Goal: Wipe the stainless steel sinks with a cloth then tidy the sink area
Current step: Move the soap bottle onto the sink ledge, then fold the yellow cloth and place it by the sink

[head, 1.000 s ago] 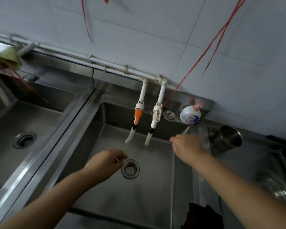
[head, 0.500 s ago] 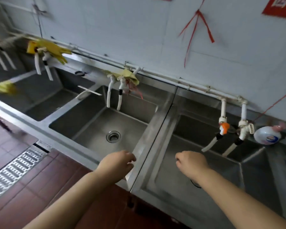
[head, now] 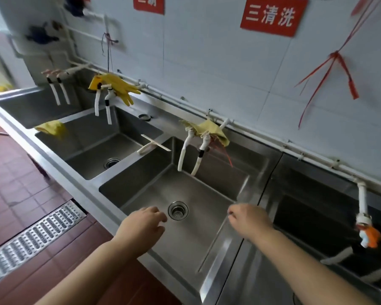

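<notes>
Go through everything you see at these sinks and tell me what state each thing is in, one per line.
Left hand: empty, fingers loosely curled, over the sink's front edge.
Right hand: empty, loosely closed.
Middle stainless steel sink: empty, drain uncovered.
Yellow rubber gloves: draped over the taps.
Yellowish cloth: hung over the middle taps.
White tap hoses: no water running.
Yellow cloth: slumped over a sink edge.

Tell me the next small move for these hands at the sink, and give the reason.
Probably reach the right hand up to the yellowish cloth draped over the taps behind the sink and take it. Both it and the left hand look empty, hovering over the basin near the drain, and wiping cannot start without a cloth. That one hangs nearest.
</notes>
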{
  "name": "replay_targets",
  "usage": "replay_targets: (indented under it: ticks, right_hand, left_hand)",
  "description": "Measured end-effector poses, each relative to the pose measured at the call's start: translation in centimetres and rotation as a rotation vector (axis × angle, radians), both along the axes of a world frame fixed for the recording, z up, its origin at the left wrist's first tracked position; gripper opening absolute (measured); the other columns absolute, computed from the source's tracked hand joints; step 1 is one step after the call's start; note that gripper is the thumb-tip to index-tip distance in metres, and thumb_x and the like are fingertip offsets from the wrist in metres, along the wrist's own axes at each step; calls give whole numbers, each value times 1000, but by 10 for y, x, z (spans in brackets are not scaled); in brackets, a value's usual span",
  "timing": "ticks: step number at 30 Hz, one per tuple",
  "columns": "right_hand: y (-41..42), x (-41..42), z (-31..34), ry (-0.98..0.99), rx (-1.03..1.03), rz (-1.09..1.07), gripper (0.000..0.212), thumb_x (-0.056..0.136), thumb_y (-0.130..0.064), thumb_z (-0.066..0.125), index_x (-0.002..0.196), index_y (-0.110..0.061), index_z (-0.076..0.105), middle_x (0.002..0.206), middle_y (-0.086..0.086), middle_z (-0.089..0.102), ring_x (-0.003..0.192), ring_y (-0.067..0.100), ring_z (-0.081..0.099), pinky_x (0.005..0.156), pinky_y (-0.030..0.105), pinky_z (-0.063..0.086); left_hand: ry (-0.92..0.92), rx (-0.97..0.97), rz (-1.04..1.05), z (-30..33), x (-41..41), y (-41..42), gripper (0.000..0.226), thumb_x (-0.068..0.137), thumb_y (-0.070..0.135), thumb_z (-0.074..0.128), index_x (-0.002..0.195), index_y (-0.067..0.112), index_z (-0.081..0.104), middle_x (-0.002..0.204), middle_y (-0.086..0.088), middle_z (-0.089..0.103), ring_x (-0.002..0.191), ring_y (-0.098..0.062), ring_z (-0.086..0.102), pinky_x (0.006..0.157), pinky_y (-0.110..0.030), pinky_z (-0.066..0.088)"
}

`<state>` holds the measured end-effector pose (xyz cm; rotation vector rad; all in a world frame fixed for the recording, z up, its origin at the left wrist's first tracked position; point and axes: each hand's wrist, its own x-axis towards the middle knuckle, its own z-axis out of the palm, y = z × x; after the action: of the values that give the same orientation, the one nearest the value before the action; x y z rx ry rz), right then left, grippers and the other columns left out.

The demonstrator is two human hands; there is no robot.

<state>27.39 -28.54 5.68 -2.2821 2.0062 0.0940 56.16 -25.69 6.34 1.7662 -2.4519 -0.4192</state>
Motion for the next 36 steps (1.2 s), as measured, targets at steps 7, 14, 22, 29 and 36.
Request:
replay_targets:
  ticks: [7, 14, 22, 29, 36]
  right_hand:
    - [-116, 5, 20, -242, -153, -173, 22, 92, -26, 46, 100, -25, 67, 101, -3, 69, 92, 20, 63, 74, 30, 51]
    - [-233, 18, 49, -283, -418, -205, 21, 92, -22, 51, 104, -17, 68, 101, 4, 66, 94, 23, 58, 68, 29, 46]
    - [-300, 34, 33, -104, -380, -297, 29, 88, -27, 62, 116, -21, 64, 107, 4, 62, 99, 22, 51, 69, 26, 36]
    - [-316, 46, 55, -392, -373, -468, 14, 85, -30, 62, 74, -22, 67, 73, -6, 65, 65, 11, 57, 50, 20, 33]
    - [-266, 102, 107, -614, -449, -370, 15, 82, -20, 63, 68, -18, 58, 69, -9, 57, 59, 5, 52, 50, 18, 33]
  left_hand:
    - [-5, 20, 31, 3, 25, -87, 30, 94, 39, 46, 122, 39, 54, 124, 16, 51, 115, -4, 49, 91, -21, 45]
    - [-19, 32, 40, -7, 42, -150, 30, 93, 42, 44, 121, 42, 53, 118, 18, 50, 113, -3, 49, 84, -17, 40]
    - [34, 52, -59, -13, 60, -206, 28, 93, 40, 44, 120, 42, 52, 121, 21, 48, 114, -1, 46, 89, -17, 40]
    - [236, -50, -86, -2, 68, -249, 32, 92, 30, 48, 123, 40, 53, 119, 23, 53, 102, 3, 54, 79, -10, 37]
    - [493, -170, -149, 49, 25, -267, 34, 93, 31, 49, 127, 37, 52, 117, 20, 51, 100, 1, 52, 81, -17, 45]
